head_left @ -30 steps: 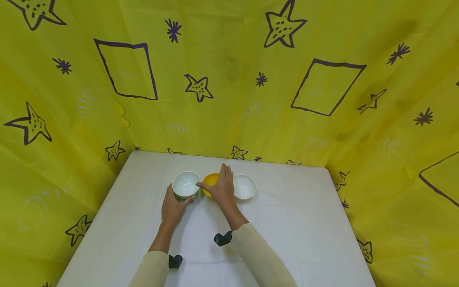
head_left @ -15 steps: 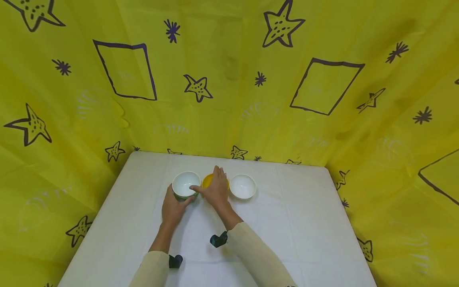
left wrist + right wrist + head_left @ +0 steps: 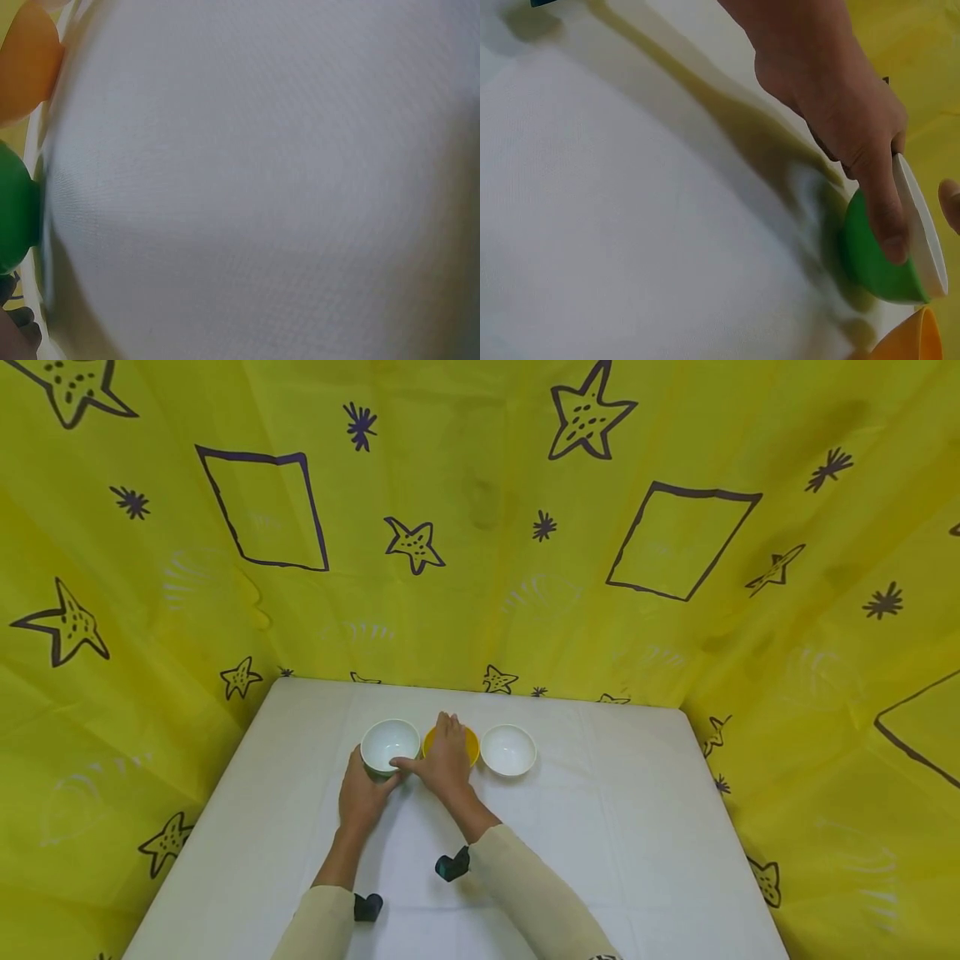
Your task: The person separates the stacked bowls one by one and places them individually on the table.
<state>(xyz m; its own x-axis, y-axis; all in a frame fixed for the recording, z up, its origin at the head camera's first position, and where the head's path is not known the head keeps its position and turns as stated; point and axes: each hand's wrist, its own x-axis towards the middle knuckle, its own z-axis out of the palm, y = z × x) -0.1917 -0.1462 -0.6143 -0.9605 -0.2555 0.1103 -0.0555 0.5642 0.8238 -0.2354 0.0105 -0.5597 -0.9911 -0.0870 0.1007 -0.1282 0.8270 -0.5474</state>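
Right fingers [image 3: 450, 734] straight, thumb [image 3: 407, 765] outspread

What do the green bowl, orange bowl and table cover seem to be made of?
Green bowl: probably plastic, smooth, with soft highlights on its white inside; glazed ceramic is possible.
Orange bowl: likely plastic too, smooth and evenly coloured.
Table cover: matte woven cloth, by its fine visible weave.

Yellow bowl [image 3: 472, 745]: smooth, plastic by appearance, satin outside. Green bowl [image 3: 390, 743], at the yellow's 9 o'clock: smooth, glossy inside. White bowl [image 3: 508, 749], at its 3 o'clock: smooth, glossy inside. Tablecloth [image 3: 637, 818]: matt cloth, fine weave visible. Curtain [image 3: 480, 602], towards 12 o'clock: creased, soft sheen; cloth or plastic undetermined. Sleeves [image 3: 536, 893]: matt cloth. Wrist cameras [image 3: 367, 907]: plastic-looking.
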